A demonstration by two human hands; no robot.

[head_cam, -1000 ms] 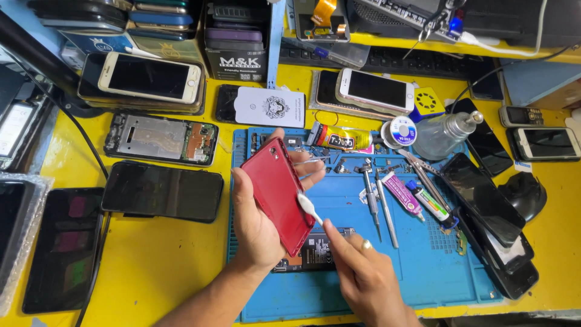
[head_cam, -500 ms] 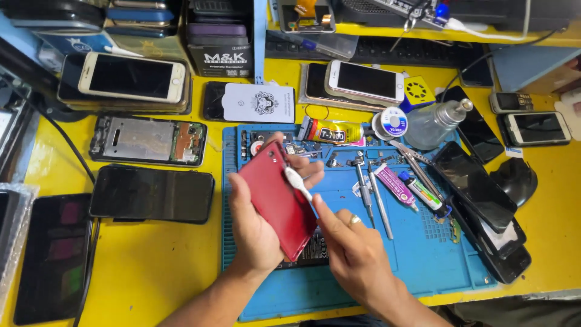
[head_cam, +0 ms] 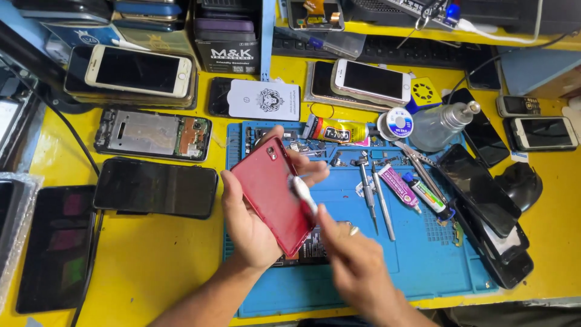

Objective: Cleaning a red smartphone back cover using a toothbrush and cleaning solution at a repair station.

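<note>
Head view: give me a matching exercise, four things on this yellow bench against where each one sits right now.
Things:
1. red phone back cover
2. clear plastic squeeze bottle
3. opened phone with bare circuit board
4. two metal screwdrivers

Places:
A. on the blue work mat, right of the hands
B. on the yellow table, left of the mat
C. held in the left hand
D. at the mat's far right corner, by a solder spool

Pairs: 1-C, 2-D, 3-B, 4-A. The right hand presses a white tool on the cover; it is blurred.
</note>
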